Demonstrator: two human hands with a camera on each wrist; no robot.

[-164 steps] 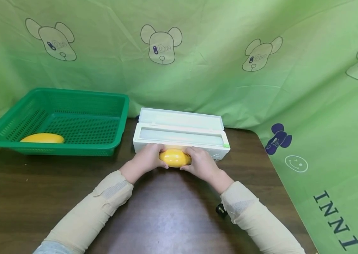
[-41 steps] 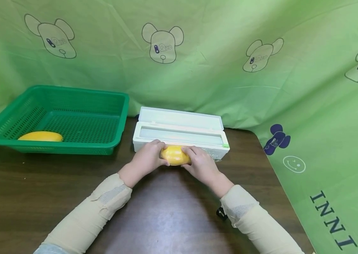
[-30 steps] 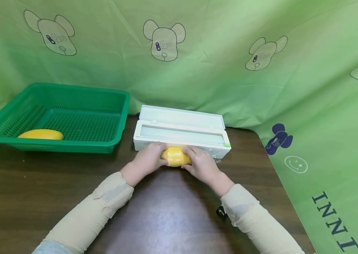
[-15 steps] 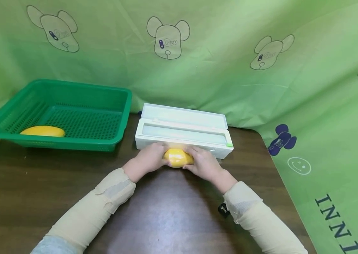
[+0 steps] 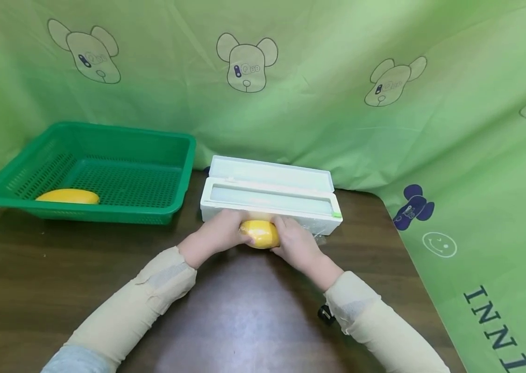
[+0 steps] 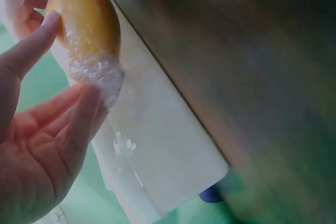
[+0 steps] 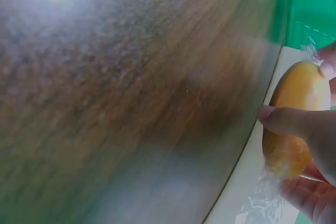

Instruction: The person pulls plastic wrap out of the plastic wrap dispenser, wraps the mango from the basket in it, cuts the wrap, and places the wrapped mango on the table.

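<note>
A yellow mango [image 5: 263, 235] wrapped in clear cling film is held between both hands, just in front of a white cling film dispenser [image 5: 324, 224]. My left hand [image 5: 222, 229] grips one end; in the left wrist view its thumb presses the mango [image 6: 93, 17], with its fingers at the bunched film [image 6: 102, 74]. Over the other end, my right hand [image 5: 297, 244] curls its thumb and fingers. The right wrist view shows that thumb lying across the mango [image 7: 299, 90] and loose film [image 7: 262, 198] trailing past the fingertips. The mango's far side is hidden.
A green basket [image 5: 104, 213] stands at the left, with another mango [image 5: 69, 196] inside. The dispenser's lid [image 5: 269, 175] is raised at the back. A green printed curtain [image 5: 318, 103] closes off the rear and right of the dark wooden table [image 5: 244, 321].
Both hands stay on the mango at the dispenser, with slight finger shifts. The mango has turned a little, and a film edge shows beyond my right hand. The head view has shifted slightly.
</note>
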